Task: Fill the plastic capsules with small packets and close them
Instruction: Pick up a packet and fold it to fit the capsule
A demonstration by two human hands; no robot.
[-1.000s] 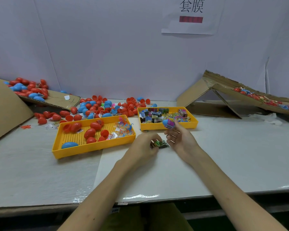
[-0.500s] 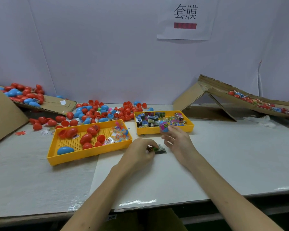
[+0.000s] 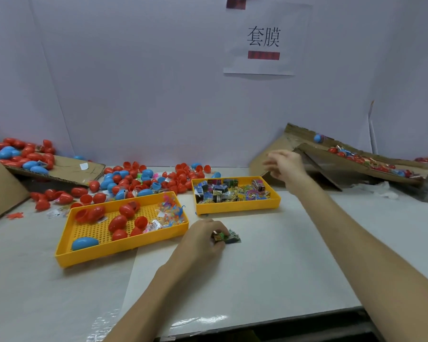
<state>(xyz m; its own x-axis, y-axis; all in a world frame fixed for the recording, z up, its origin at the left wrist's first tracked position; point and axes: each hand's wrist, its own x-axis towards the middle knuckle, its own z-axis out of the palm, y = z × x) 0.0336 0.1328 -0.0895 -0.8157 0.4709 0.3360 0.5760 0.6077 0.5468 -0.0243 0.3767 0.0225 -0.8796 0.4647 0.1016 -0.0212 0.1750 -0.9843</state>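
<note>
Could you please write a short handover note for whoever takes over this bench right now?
Left hand pinches a few packets on the table.
Right hand open, empty, raised near the cardboard ramp.
Spare packets fill the right tray; capsule halves in the left tray, loose capsules behind it.
Done: ramp capsules look finished.
Left: many capsules to fill and close.

Site: small-factory hand-packing bench, my station.
I face white partition boards point(image 3: 134, 82) with 1 printed paper sign point(image 3: 265, 38). My film-covered worktable point(image 3: 282, 255) carries a yellow capsule tray point(image 3: 119, 248), a yellow packet tray point(image 3: 237, 206), 2 cardboard chutes point(image 3: 344, 164), and bulk loose red and blue capsule halves point(image 3: 134, 176).
</note>
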